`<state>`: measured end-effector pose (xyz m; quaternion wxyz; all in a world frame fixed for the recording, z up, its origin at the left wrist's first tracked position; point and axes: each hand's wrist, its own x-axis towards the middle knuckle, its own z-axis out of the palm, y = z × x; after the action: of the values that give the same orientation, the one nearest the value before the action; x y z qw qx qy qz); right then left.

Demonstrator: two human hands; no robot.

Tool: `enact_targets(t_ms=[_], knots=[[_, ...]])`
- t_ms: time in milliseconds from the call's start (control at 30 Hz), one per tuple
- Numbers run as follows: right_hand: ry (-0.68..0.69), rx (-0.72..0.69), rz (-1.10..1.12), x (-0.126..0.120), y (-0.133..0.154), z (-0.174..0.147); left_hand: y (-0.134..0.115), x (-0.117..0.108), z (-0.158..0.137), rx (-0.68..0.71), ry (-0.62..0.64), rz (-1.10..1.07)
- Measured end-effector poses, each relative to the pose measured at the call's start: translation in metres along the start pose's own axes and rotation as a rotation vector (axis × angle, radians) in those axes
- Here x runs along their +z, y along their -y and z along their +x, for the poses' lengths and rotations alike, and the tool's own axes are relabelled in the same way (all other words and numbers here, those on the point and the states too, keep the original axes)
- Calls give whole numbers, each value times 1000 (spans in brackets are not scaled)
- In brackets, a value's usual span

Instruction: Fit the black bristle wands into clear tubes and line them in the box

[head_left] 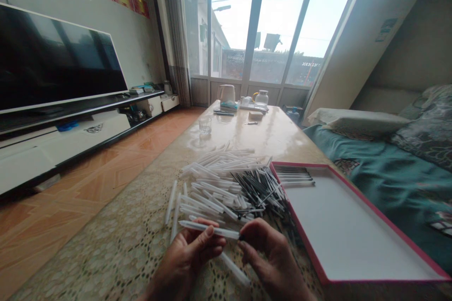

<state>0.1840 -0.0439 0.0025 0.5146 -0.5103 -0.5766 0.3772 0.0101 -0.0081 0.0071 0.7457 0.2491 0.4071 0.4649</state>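
Between thumb and fingers, my left hand [192, 251] grips a translucent white pen barrel [226, 233], held nearly level above the table. At the barrel's right end, my right hand [266, 249] pinches a small black piece, seemingly a refill's end or plug; most of it is hidden by the fingers. Just beyond the hands lies a heap of white pen barrels [208, 197]. Against its right side is a pile of black-and-white refills [257, 188]. One loose barrel [235, 268] rests on the tablecloth below my hands.
A pink-rimmed white tray [353, 225] sits at the right, with several pens [294, 176] lined up at its far left corner. Farther back stand a drinking glass [205, 125], a glass jug [261, 98] and a kettle [227, 93]. A sofa [353, 150] flanks the table.
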Motion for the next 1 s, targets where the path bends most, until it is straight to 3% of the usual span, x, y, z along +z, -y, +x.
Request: enact_targets(t_ms=[467, 1000], knots=[[33, 111, 94, -3, -6, 2, 0, 0, 1, 9, 39, 21], [10, 129, 139, -2, -6, 3, 3, -4, 3, 4, 94, 11]])
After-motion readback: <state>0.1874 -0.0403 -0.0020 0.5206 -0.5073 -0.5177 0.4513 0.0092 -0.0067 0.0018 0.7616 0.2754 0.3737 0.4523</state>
